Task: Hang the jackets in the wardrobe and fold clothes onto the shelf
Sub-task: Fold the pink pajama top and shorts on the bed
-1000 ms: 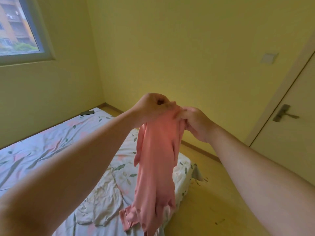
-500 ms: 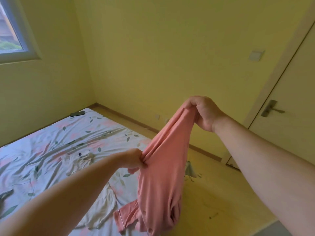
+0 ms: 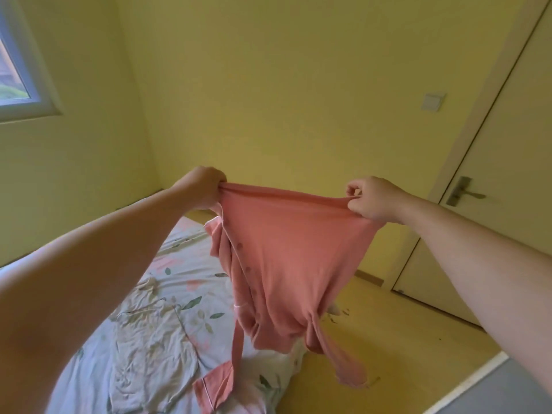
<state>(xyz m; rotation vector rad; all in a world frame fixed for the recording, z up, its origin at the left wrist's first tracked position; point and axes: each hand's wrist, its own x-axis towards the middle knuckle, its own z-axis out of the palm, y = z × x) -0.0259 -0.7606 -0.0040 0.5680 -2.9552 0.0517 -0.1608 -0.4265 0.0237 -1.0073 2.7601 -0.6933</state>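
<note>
A pink button-up shirt (image 3: 286, 258) hangs spread out in the air in front of me. My left hand (image 3: 203, 186) grips one end of its upper edge. At the other end my right hand (image 3: 373, 198) pinches the same edge, and the cloth is stretched between them. The sleeves and lower part dangle over the corner of the bed (image 3: 167, 294). A pale crumpled garment (image 3: 149, 354) lies flat on the bedsheet below my left arm.
The bed with a floral sheet fills the lower left. A yellow wall stands ahead, with a window (image 3: 18, 70) at the upper left. A closed door (image 3: 490, 204) with a metal handle is on the right. Wooden floor (image 3: 388, 339) lies beside the bed.
My left hand has risen from low near the bed to level with my right. The two hands have moved apart, spreading the shirt wide from a hanging bunch.
</note>
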